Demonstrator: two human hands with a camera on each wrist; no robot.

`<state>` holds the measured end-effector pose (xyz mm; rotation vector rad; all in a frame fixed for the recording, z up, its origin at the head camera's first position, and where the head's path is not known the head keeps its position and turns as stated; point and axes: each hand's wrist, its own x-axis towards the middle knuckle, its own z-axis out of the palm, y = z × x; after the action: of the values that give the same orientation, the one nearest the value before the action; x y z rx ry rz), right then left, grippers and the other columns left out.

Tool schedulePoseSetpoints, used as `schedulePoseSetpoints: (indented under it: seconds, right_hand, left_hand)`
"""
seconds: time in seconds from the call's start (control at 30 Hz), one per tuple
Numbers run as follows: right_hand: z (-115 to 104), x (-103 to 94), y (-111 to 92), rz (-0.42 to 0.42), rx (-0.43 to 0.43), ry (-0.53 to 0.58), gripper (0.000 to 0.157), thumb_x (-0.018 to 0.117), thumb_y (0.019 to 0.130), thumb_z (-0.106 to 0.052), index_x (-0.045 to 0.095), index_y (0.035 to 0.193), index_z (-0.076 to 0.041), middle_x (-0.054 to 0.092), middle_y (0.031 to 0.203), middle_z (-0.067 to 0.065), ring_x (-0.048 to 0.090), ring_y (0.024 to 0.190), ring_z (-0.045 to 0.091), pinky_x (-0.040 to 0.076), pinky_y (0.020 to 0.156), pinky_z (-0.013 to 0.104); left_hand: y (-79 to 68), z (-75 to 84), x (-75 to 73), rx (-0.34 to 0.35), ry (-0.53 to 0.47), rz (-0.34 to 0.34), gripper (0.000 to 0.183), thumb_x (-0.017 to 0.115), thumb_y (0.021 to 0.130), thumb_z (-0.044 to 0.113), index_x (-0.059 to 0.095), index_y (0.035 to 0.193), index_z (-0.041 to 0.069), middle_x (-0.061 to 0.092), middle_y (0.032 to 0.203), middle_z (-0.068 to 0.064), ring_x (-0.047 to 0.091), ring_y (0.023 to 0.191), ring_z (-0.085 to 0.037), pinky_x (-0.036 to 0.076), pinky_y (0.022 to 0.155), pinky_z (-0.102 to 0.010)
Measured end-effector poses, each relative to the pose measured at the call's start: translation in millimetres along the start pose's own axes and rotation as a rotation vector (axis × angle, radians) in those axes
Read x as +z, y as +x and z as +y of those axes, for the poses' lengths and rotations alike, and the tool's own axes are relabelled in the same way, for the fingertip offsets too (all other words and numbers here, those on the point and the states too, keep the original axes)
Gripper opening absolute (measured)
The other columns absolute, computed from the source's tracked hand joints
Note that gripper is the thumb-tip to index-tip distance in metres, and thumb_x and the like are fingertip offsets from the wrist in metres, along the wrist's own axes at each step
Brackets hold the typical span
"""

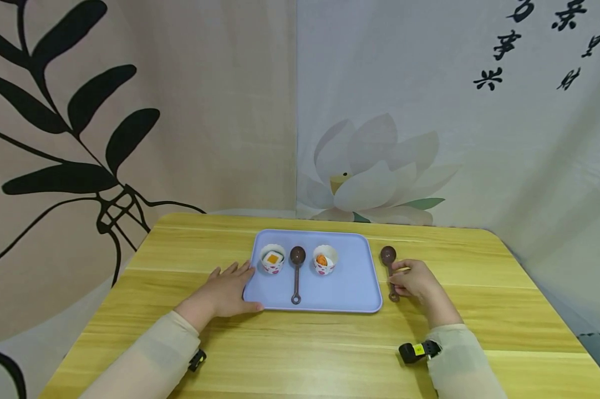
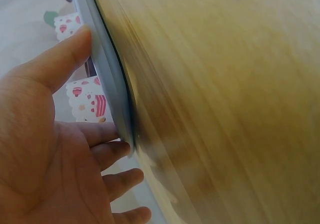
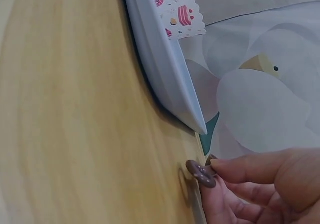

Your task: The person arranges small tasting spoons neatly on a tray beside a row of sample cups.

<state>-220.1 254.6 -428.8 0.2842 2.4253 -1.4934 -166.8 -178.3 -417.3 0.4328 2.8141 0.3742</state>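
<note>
A light blue tray [image 1: 347, 285] lies on the table. Spread fingers of my left hand [image 1: 227, 291] touch its left edge, the thumb at the near-left corner. On the tray a brown spoon [image 1: 297, 271] lies between two patterned paper cups. The left cup [image 1: 272, 265] holds a white piece with an orange-yellow square; the right cup [image 1: 325, 265] has something orange and white in it. To the right of the tray, my right hand [image 1: 416, 279] pinches the handle of a second brown spoon [image 1: 389, 257]. In the right wrist view, the ringed handle end [image 3: 201, 173] shows beside the thumb.
The wooden table [image 1: 310, 354] extends around the tray. Printed cloth curtains [image 1: 230, 111] hang behind its far edge. A small black device [image 1: 418, 351] is strapped at the right wrist, another [image 1: 197, 360] at the left.
</note>
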Motion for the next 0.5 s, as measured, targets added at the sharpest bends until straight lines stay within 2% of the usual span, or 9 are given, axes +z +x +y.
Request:
schedulePoseSetpoints:
  seconds: [0.5]
  right_hand:
    - [0.7, -3.9, -3.4, 0.007, -0.014, 0.012, 0.036, 0.064, 0.092, 0.006, 0.052, 0.126, 0.012, 0.068, 0.090, 0.016, 0.062, 0.065, 0.014, 0.056, 0.058, 0.026]
  left_hand:
    - [0.0, -0.6, 0.2, 0.004, -0.016, 0.010, 0.100, 0.071, 0.083, 0.061, 0.037, 0.152, -0.003, 0.028, 0.161, -0.020, 0.025, 0.145, -0.049, 0.015, 0.113, -0.071]
